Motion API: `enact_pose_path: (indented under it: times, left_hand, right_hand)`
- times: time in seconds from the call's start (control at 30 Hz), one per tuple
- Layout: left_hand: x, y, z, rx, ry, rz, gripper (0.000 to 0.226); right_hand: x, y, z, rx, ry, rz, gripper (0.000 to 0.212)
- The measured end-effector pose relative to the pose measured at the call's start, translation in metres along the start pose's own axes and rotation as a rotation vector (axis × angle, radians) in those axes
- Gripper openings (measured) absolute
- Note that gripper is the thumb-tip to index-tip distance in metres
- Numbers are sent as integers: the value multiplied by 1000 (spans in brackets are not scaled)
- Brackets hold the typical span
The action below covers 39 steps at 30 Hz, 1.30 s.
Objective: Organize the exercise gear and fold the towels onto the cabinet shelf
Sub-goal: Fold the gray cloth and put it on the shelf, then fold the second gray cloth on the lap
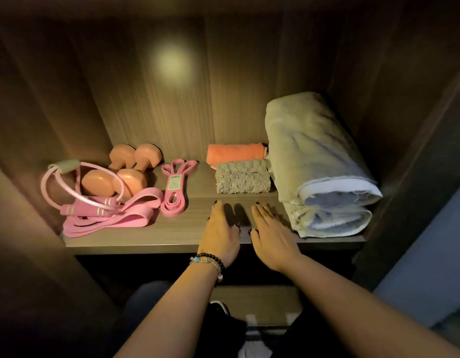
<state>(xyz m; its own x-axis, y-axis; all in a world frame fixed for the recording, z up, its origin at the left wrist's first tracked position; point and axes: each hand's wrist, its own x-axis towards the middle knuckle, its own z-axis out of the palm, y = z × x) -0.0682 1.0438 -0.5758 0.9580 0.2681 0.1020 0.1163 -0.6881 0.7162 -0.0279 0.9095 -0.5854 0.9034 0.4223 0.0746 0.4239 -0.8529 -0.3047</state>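
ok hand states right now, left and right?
Left hand: open, fingers straight, flat on the shelf, holding nothing.
Right hand: open, flat on the shelf, holding nothing.

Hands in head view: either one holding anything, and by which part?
Nothing is held. The left hand and right hand lie flat, fingers straight, on the brown wooden cabinet shelf, just short of the folded grey towel.

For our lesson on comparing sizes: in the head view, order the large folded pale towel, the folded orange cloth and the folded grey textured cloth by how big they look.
1. Large folded pale towel, clearly biggest.
2. Folded grey textured cloth and folded orange cloth look alike; the orange lies farther back, partly hidden, so unranked.
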Motion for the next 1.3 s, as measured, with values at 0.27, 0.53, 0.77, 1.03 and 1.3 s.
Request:
enact_pose_path:
  times: [0.27, 0.53, 0.77, 1.03, 1.3]
  left_hand:
    - [-79, 26, -42, 97, -25, 202, 62]
    - [-135, 44, -84, 255, 4, 361, 66]
    - [-145, 68, -75, 257, -10, 458, 67]
    - [-115, 114, -34, 221, -117, 604, 66]
    - [-79, 194, 57, 292, -327, 953, 66]
  right_hand:
    - [-74, -21, -36, 62, 48, -40, 64]
    - [-141, -33, -80, 70, 159, -123, 66]
    - [-181, -16, -104, 66, 224, -91, 71]
    - [-195, 47, -125, 37, 317, 32, 74]
    - [-210, 146, -146, 88, 379, 324, 75]
